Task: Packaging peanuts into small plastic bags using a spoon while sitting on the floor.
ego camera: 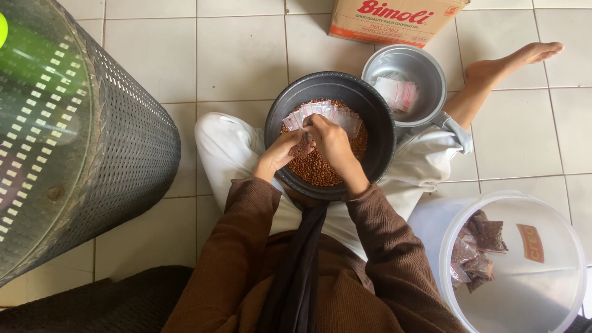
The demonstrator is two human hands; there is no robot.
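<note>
A person sits on the tiled floor point(246, 55) with a wide black basin point(376, 132) resting on the lap, half full of small reddish-brown seeds point(317, 169). Both hands meet over the middle of the basin. The left hand point(285, 150) is curled around a small clear plastic pouch point(302, 146) that already looks dark with seeds, its fingers closed on the pouch's sides. The right hand point(333, 143) presses in from the other side, its fingers bunched at the pouch's top; whether they pinch the opening or push seeds in cannot be told from this angle.

Just beyond the fingers, a fan of empty clear pouches point(324, 114) lies on the seeds against the far wall of the basin. Farther out and to the right of the fingers stands a grey metal pot point(431, 74) holding more empty pouches with red marks. Near the right elbow, well apart from the fingers, a translucent white bucket point(555, 277) holds several filled, dark pouches point(475, 250). A cardboard carton point(394, 18) sits at the far edge, and a perforated dark cylinder point(123, 142) with a glass top stands to the left.

By the look of it, the step in hand is filling or closing one pouch. The next move would call for a steady grip on the pouch's mouth, kept upright so no seeds spill.
</note>
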